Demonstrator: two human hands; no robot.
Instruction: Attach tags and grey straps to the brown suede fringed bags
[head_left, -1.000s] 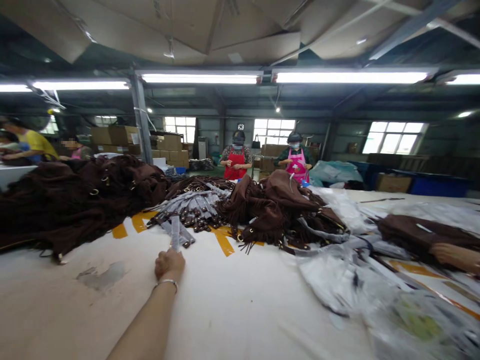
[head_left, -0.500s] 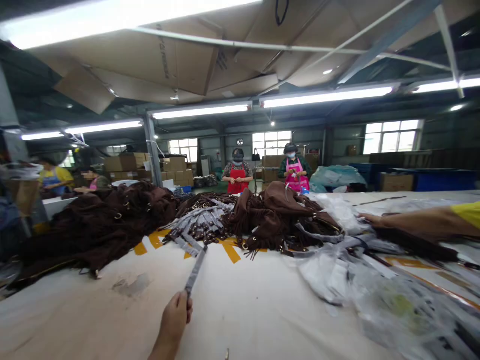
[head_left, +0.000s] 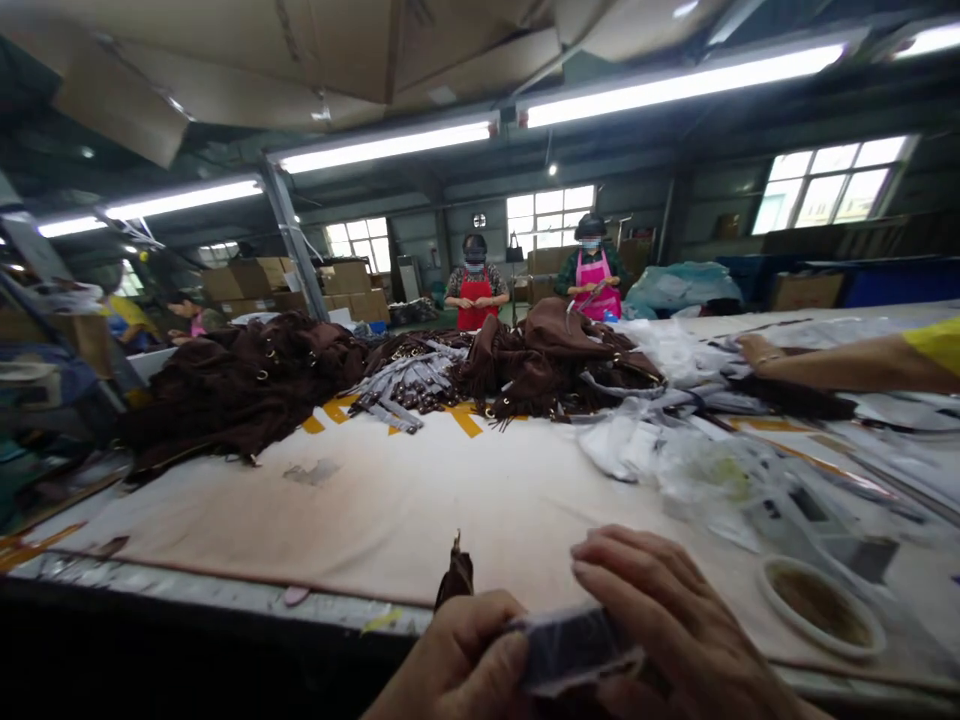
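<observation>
Near the table's front edge, my left hand is closed, with its thumb pressed on a dark strap piece that looks wrapped in clear film. My right hand curves over the other end of this piece, fingers bent down over it; its thumb is partly hidden and blurred. A brown leather strap end with a small gold-coloured metal tip sticks up behind my left hand. Whether it joins the wrapped piece, I cannot tell. Farther back lies a pile of grey-wrapped straps.
Brown fringed bags and a brown heap lie across the table. Crumpled plastic bags and a round dish of brown stuff are at right. A co-worker's arm reaches in there. Two people in aprons stand beyond.
The view has tilted down. My left hand, which held a grey-wrapped strap out over the table, has come back toward me. My right hand has come into view onto the wrapped piece.
</observation>
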